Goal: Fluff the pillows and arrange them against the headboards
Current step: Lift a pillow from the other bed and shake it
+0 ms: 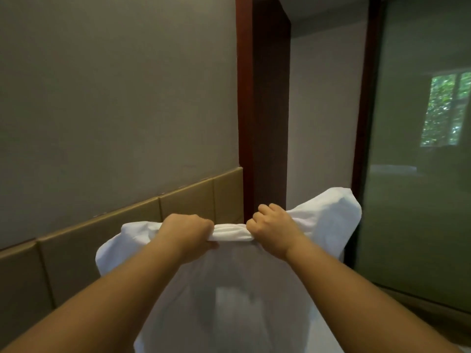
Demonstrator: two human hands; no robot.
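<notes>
Hanging from two fists, a white pillow (229, 289) fills the lower middle of the head view, lifted up in front of the person. The left hand (190, 231) is curled tight around the pillow's top edge, knuckles facing the wall, and the right hand (274, 229) is clamped on the same edge just beside it. Between the two hands a short stretch of the fabric is bunched into a taut roll. Both forearms reach up and inward from the bottom corners of the view, so the hands sit at the highest gathered part of the pillow while its body droops below them and toward the person. To either side of the hands the pillow's corners puff out: one corner swells to the left of the left hand, and a larger one rises up and to the right of the right hand

Behind the pillow a padded tan headboard (107, 233) in square panels runs along the grey wall (114, 85), sloping across the left half of the view. The pillow is held clear of it, not resting against it. A dark red wooden frame (262, 110) stands upright just above the hands, and a glass panel (420, 149) with a window's reflection takes up the right side
</notes>
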